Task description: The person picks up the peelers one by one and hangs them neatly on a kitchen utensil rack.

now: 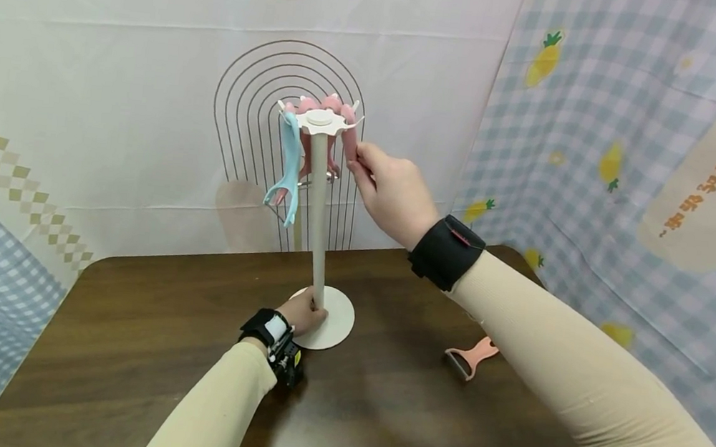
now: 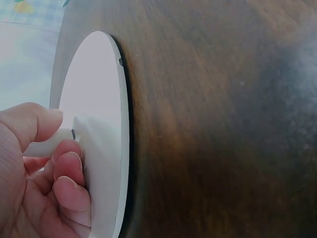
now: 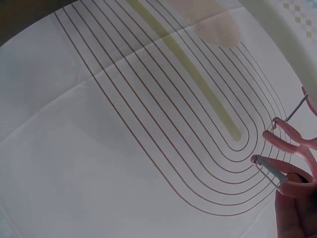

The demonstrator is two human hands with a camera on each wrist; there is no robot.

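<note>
A white stand with a hooked top (image 1: 320,118) rises upright from a round base (image 2: 101,79). My left hand (image 1: 303,312) grips its pole (image 1: 316,234) just above the base, thumb on one side and fingers curled on the other. Up at the hooks, my right hand (image 1: 396,191) pinches a pink peeler (image 1: 349,133) at the right side of the top. Its head is largely hidden by the fingers in the head view. Beside it hang more pink peelers (image 3: 297,144), with metal blades showing in the right wrist view. A light blue peeler (image 1: 290,149) hangs at the left front.
Another pink peeler (image 1: 473,355) lies on the dark wooden table (image 1: 145,347), partly behind my right forearm. A white patterned cloth (image 1: 115,121) hangs behind the table, and a blue checked curtain (image 1: 571,158) stands at the right.
</note>
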